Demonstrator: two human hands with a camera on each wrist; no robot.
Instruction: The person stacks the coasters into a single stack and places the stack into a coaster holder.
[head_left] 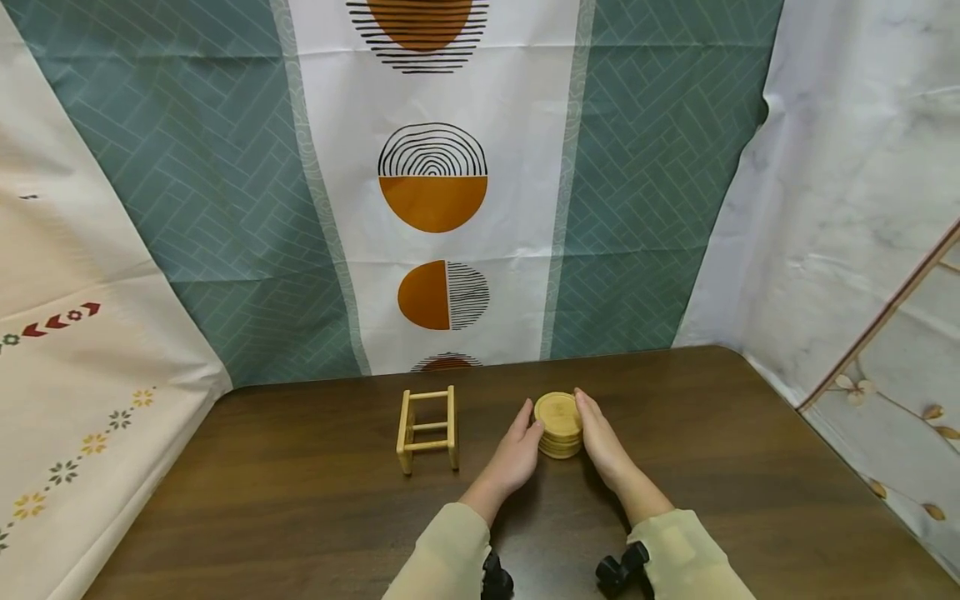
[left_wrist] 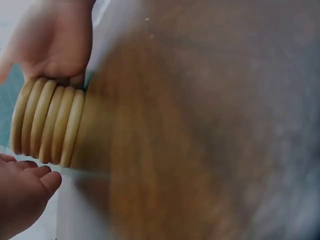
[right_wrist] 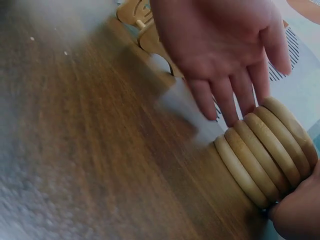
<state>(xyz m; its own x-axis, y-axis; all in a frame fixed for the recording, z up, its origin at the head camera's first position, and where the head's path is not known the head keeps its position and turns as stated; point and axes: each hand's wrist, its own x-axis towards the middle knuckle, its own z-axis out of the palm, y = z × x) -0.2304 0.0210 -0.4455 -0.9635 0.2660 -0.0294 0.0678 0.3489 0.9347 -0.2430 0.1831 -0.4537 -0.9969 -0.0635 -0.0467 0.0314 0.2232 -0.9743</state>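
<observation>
A stack of several round wooden coasters [head_left: 558,417] stands on the dark wooden table, with a hand at each side. My left hand [head_left: 516,452] is on the stack's left, palm turned toward it. In the right wrist view, the fingers of this left hand [right_wrist: 220,50] are extended and their tips reach the coasters' edges [right_wrist: 265,150]. On the other side, my right hand [head_left: 606,443] lies along the stack with its fingers fairly straight. Whether it touches the coasters is unclear. The left wrist view shows the coasters [left_wrist: 47,122] between both hands.
A small wooden rack [head_left: 427,444] with rails stands left of the hands. Patterned cloth [head_left: 637,208] hangs behind the table [head_left: 300,500], with more cloth at the left and right sides. Black wrist devices [head_left: 622,571] sit at both sleeves.
</observation>
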